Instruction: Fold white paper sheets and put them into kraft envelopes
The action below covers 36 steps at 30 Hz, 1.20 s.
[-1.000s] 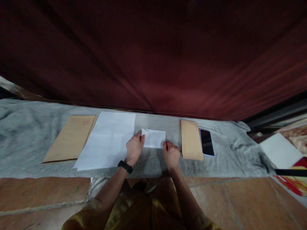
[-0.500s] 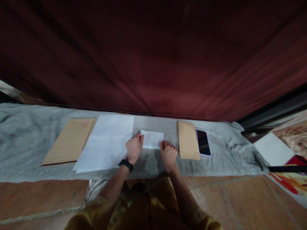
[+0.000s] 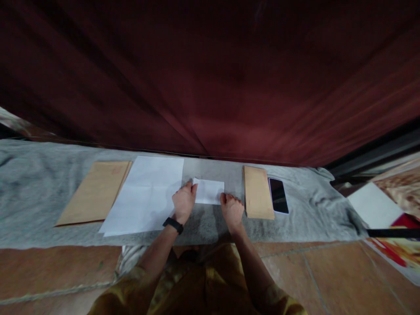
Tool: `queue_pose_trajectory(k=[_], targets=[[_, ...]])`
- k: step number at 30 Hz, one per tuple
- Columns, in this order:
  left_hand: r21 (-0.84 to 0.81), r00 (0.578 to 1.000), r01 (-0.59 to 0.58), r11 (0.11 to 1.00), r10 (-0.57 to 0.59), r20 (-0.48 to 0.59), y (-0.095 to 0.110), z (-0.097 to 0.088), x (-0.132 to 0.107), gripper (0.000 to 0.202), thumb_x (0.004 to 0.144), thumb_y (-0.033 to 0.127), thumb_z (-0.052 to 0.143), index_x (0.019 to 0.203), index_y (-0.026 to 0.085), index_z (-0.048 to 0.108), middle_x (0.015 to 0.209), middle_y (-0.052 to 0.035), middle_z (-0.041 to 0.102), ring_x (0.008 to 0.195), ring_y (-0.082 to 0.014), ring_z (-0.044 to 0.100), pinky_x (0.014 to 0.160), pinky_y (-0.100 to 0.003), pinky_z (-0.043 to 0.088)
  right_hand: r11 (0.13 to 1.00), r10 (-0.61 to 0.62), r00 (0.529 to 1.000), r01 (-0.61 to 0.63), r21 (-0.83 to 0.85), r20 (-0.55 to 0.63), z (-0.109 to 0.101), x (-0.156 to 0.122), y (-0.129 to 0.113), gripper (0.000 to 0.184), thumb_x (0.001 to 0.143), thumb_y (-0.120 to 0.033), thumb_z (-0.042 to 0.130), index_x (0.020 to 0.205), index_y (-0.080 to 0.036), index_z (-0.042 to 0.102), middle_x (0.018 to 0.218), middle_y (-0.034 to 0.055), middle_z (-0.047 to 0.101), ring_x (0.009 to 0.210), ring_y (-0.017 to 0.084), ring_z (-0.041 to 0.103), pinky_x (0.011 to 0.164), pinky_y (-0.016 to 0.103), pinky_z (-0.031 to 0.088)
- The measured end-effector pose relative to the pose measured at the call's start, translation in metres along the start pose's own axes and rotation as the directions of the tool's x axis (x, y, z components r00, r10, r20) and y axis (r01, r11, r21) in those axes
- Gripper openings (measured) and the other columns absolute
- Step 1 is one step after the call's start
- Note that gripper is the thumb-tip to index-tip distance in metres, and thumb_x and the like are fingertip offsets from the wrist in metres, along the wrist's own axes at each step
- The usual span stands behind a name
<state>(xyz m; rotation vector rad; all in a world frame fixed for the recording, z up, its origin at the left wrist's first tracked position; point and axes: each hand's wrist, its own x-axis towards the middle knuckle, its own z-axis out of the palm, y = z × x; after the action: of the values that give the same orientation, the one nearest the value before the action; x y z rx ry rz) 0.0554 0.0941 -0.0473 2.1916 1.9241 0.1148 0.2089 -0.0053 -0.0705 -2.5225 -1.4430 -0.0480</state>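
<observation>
Folded paper (image 3: 210, 191), hands (image 3: 184, 202) (image 3: 232, 212) seemingly touching edges, cloth (image 3: 213, 169) beyond

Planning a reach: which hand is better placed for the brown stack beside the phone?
Probably the right hand: it is beside that brown stack; the left hand is beyond the small paper.

I see a long grey cloth (image 3: 315, 199), which is wrinkled at both ends. Upon it are lying, from left to right, large brown envelopes (image 3: 95, 192), big white sheets (image 3: 144, 192), one smaller white paper (image 3: 209, 191), a pile of narrow brown envelopes (image 3: 258, 192) and a dark-screened phone (image 3: 278, 195).
</observation>
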Motion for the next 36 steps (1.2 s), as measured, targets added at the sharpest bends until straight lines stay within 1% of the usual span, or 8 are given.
queue_pose_trajectory(k=[8,12,16,18,20,22,26,36], targets=[[0.001,0.999,-0.036,0.999,0.036,0.006,0.0,0.002,-0.002,0.05,0.106,0.046,0.028,0.125,0.017,0.063,0.095,-0.0158,0.077,0.092,-0.0283,0.075,0.078,-0.034,0.051,1.0,-0.001,1.0,0.001,0.001,-0.031,0.005,-0.002,0.0,0.036,0.106,-0.034,0.046,0.086,-0.017,0.07,0.079,0.0108,0.076,0.072,0.021,0.073,0.073,0.03,0.046],[0.004,0.998,-0.055,0.998,0.055,-0.009,-0.002,0.003,-0.002,0.05,0.106,0.046,0.028,0.129,0.017,0.062,0.096,-0.0156,0.077,0.092,-0.0285,0.075,0.078,-0.034,0.052,0.998,0.002,0.997,0.003,0.059,-0.081,0.006,-0.003,0.001,0.034,0.107,-0.034,0.043,0.094,-0.015,0.068,0.083,0.0119,0.073,0.083,0.024,0.07,0.083,0.034,0.046],[0.002,0.998,-0.067,0.998,0.067,-0.011,-0.002,0.004,-0.001,0.051,0.106,0.045,0.027,0.133,0.017,0.059,0.096,-0.016,0.077,0.091,-0.0286,0.075,0.077,-0.035,0.052,0.955,-0.205,0.968,0.231,0.188,-0.148,0.006,-0.006,-0.002,0.033,0.107,-0.028,0.039,0.119,-0.014,0.066,0.116,0.0169,0.071,0.111,0.027,0.063,0.1,0.043,0.044],[0.005,0.998,-0.063,0.998,0.063,-0.016,-0.002,0.004,-0.001,0.051,0.106,0.045,0.026,0.133,0.017,0.059,0.096,-0.0156,0.078,0.091,-0.0288,0.076,0.077,-0.035,0.052,0.907,-0.336,0.93,0.362,0.215,-0.151,0.009,-0.009,-0.006,0.037,0.107,-0.026,0.039,0.135,-0.014,0.06,0.139,0.0165,0.062,0.13,0.028,0.053,0.11,0.045,0.04],[0.012,0.998,-0.055,0.998,0.055,-0.017,-0.001,0.004,0.0,0.051,0.106,0.045,0.026,0.13,0.017,0.061,0.096,-0.0152,0.078,0.09,-0.029,0.076,0.076,-0.035,0.052,0.881,-0.408,0.905,0.426,0.207,-0.125,0.012,-0.013,-0.008,0.043,0.107,-0.028,0.04,0.146,-0.015,0.053,0.154,0.0145,0.05,0.144,0.028,0.041,0.117,0.047,0.034],[0.017,0.999,-0.049,0.999,0.049,-0.01,0.0,0.003,0.0,0.051,0.106,0.045,0.026,0.128,0.017,0.063,0.096,-0.0149,0.078,0.089,-0.0289,0.076,0.075,-0.035,0.052,0.885,-0.419,0.904,0.428,0.184,-0.088,0.016,-0.016,-0.01,0.047,0.107,-0.031,0.041,0.151,-0.017,0.048,0.161,0.013,0.042,0.149,0.028,0.035,0.12,0.049,0.031],[0.014,0.999,-0.04,0.999,0.04,-0.013,0.0,0.001,0.0,0.05,0.106,0.045,0.028,0.13,0.017,0.062,0.097,-0.0145,0.078,0.089,-0.029,0.076,0.074,-0.035,0.053,0.907,-0.392,0.919,0.394,0.15,-0.045,0.02,-0.019,-0.012,0.049,0.107,-0.033,0.042,0.155,-0.021,0.044,0.164,0.0114,0.037,0.151,0.028,0.034,0.122,0.05,0.029],[-0.003,0.999,-0.038,0.999,0.038,-0.025,0.0,0.004,0.0,0.048,0.106,0.045,0.03,0.13,0.017,0.061,0.095,-0.0151,0.078,0.089,-0.0276,0.076,0.076,-0.035,0.053,0.921,-0.373,0.927,0.375,0.103,-0.034,0.019,-0.021,-0.015,0.051,0.107,-0.032,0.043,0.156,-0.021,0.042,0.167,0.0145,0.026,0.153,0.031,0.029,0.122,0.053,0.028]])
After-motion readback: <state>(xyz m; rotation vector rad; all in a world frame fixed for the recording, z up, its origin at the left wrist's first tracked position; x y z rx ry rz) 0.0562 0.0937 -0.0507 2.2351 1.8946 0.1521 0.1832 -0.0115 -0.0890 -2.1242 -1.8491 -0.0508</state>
